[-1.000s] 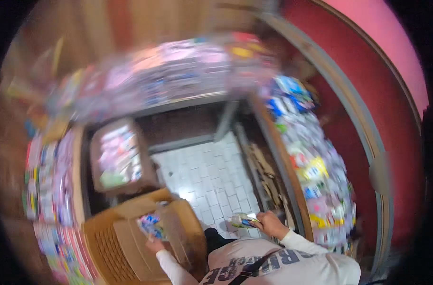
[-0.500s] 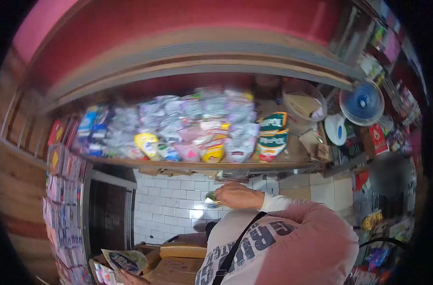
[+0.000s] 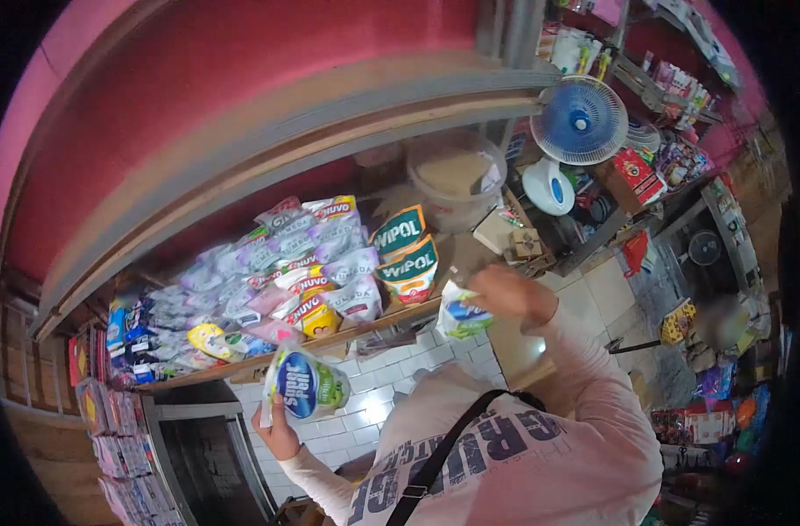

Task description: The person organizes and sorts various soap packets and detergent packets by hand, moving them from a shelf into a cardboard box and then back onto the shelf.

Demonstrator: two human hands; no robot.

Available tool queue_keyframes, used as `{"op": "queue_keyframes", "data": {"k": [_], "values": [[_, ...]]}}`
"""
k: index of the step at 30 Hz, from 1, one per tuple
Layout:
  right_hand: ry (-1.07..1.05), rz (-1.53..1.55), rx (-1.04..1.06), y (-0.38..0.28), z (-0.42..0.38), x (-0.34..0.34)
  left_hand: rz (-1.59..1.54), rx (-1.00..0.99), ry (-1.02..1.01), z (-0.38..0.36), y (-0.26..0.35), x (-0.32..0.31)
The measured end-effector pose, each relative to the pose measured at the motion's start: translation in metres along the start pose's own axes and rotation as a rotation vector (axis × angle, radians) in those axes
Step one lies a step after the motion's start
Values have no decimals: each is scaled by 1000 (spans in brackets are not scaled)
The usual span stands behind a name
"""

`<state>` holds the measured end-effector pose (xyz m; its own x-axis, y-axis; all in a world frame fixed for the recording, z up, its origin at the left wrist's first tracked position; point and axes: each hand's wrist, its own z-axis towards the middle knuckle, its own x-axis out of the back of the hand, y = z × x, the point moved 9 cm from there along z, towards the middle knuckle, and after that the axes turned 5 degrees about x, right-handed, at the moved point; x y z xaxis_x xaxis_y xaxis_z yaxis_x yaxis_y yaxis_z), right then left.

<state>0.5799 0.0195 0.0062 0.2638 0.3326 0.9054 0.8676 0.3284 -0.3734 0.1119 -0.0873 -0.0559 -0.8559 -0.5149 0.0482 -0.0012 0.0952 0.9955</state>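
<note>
My left hand (image 3: 280, 431) is closed on the lower edge of a white and green Super Pell refill pouch (image 3: 308, 386), held up in front of the shelf. By its top corner, my right hand (image 3: 512, 295) grips a similar green and white pouch (image 3: 464, 314), just right of the Wipol pouches (image 3: 409, 268). Rows of refill pouches stand on the wooden shelf, among them a yellow and red Nuvo pouch (image 3: 314, 317) and a grey-lilac pouch (image 3: 358, 300) near the front edge.
A clear round tub (image 3: 453, 200) and a small carton (image 3: 528, 244) stand right of the pouches. Farther right is a blue and white fan (image 3: 580, 123). Stacked packets (image 3: 119, 412) line the left side, and the white tiled floor (image 3: 374, 410) lies below the shelf.
My left hand has brought its pouch up from beside the cardboard boxes to the shelf front. My right hand has moved right and up with its pouch. The view has turned to the right.
</note>
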Motion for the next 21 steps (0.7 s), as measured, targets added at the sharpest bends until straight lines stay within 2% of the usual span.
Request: {"op": "queue_keyframes", "data": {"k": [1,5,8,9,12,16,21], "values": [[1,-13,-20,9,0,10,-30,15,-110,-1,7,-22],[94,-111,-37,49,13,29,-122,-54,10,-8,10,-53],[165,-76,34,72,29,33,93,-34,-237,-5,26,-77],[216,-76,67,95,41,20,31,-48,-132,-9,22,-76],[248,-53,155,106,56,20,-101,-62,-62,-24,33,-92],[42,5,138,95,65,22,-89,-56,82,-42,32,-108],[2,14,241,109,89,-12,-111,-78,162,-62,37,-136]]}}
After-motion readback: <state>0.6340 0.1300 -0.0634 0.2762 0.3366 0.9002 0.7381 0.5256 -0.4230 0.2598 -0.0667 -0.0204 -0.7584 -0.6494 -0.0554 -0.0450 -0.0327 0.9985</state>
